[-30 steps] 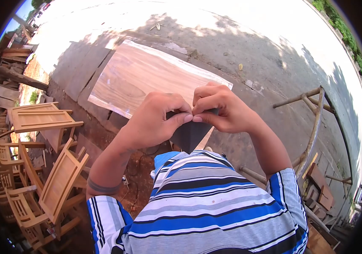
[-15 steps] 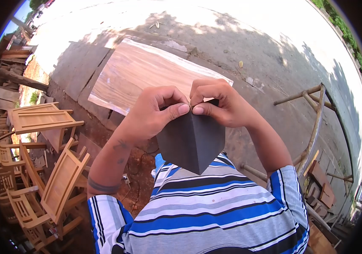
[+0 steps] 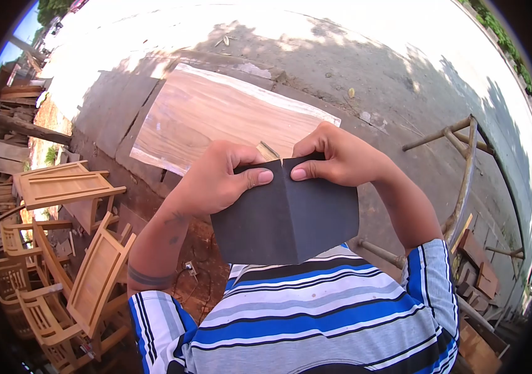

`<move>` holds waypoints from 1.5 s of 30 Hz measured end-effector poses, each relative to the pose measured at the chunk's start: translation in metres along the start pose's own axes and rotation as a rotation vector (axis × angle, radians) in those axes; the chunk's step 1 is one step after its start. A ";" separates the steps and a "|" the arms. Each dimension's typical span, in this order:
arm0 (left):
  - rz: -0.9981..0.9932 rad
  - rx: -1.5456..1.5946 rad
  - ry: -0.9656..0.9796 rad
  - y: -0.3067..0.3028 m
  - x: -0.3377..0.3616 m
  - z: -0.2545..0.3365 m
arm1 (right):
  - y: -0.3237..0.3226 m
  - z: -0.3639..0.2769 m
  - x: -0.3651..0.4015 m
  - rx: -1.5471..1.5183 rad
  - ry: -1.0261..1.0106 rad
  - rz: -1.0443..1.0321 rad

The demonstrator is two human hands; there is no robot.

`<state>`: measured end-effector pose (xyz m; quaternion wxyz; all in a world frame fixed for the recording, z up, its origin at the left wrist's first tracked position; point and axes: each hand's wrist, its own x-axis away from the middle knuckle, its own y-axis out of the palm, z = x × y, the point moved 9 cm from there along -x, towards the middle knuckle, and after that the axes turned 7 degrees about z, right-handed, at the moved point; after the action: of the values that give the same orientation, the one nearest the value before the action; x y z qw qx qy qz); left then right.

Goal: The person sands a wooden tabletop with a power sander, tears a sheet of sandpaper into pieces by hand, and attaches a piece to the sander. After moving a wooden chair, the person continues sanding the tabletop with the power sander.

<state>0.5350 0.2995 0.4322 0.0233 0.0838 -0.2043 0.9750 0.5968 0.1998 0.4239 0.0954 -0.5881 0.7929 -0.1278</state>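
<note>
A dark grey sheet of sandpaper [image 3: 253, 218] with a crease down its middle is held up in front of my chest. My left hand [image 3: 221, 177] pinches its top edge just left of the crease, thumb on the near face. On the other side of the crease, my right hand [image 3: 336, 159] grips the same edge between thumb and bent fingers. A small notch shows at the top of the crease, between the thumbs. Behind the sheet, a wide wooden panel [image 3: 216, 118] with pale edges lies low over the ground.
Wooden chairs [image 3: 48, 318] and framed wooden pieces [image 3: 70, 185] crowd the left side. A pole frame [image 3: 465, 168] stands at the right, with wood offcuts [image 3: 481, 274] below it. Beyond the panel runs concrete paving [image 3: 316, 75], partly sunlit.
The sandpaper has gone from sharply folded to spread wider, its two halves opened out. My thumbs have moved slightly apart, and a notch now shows at the top of the crease.
</note>
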 end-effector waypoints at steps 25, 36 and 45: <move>-0.078 -0.029 -0.108 -0.021 -0.006 -0.017 | -0.037 0.109 0.024 -0.603 0.273 0.160; 0.475 0.759 -0.266 -0.042 0.008 -0.134 | -0.010 0.130 0.045 -0.905 0.323 0.594; 0.439 1.093 -0.286 -0.020 0.000 -0.155 | 0.001 0.147 0.035 -0.687 0.361 0.925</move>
<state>0.5131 0.3800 0.3005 -0.2526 0.1695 0.3127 0.8998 0.6300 0.1531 0.2839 -0.1906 -0.1486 0.9659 0.0924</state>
